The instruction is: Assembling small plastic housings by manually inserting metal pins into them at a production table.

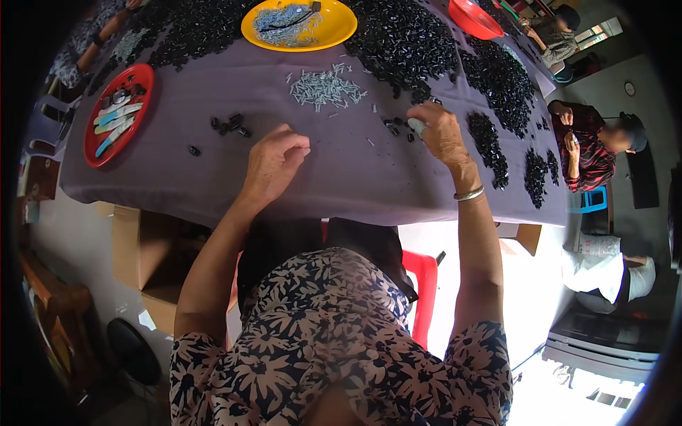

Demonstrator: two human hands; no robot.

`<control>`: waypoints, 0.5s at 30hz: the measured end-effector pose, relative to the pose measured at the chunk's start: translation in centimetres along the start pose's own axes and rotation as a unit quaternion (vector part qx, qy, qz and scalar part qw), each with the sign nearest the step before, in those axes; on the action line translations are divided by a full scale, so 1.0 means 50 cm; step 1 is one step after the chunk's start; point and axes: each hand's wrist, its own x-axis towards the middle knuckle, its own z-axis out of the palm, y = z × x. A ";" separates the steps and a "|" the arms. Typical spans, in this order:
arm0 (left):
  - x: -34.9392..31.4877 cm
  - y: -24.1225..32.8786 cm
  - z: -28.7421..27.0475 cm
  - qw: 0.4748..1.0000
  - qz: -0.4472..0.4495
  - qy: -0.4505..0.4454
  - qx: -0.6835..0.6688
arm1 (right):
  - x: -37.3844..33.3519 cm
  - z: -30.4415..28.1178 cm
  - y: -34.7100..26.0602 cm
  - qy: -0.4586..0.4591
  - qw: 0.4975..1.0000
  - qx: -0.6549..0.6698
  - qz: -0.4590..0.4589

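Note:
My left hand (275,162) is over the near part of the cloth-covered table, fingers curled and tips pinched together; whatever they may hold is too small to make out. To its left lie several small black cylindrical pieces (231,125). My right hand (442,136), with a silver bangle on the wrist, is closed above a few more black pieces (392,128). A pale grey-green patch, perhaps a finger wrap, shows at its fingers, and what it grips is hidden. Beyond and between my hands lies a pile of small pale, clear-looking pins (327,88).
Large heaps of black pieces (401,42) cover the table's far side. A yellow plate (348,30) holds pale pins, a red plate (147,106) holds knife-like tools, and a red basin (476,21) stands far right. A person (593,153) works at the right edge.

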 end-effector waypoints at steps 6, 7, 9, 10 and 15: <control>0.000 -0.004 0.002 1.000 0.002 0.002 -0.009 | 0.015 0.011 0.004 -0.058 0.983 -0.160 -0.062; -0.001 -0.005 0.002 1.000 0.013 0.006 -0.012 | 0.019 0.008 0.005 -0.067 0.979 -0.179 -0.075; 0.001 -0.003 0.004 1.000 0.012 0.005 -0.011 | 0.030 0.004 0.019 -0.080 0.979 -0.176 -0.058; 0.001 -0.002 0.003 1.000 0.012 0.003 -0.010 | 0.034 0.004 0.025 -0.093 0.980 -0.174 -0.040; -0.002 -0.002 -0.002 1.000 -0.007 -0.008 0.000 | 0.047 -0.008 -0.001 -0.100 0.984 -0.144 -0.041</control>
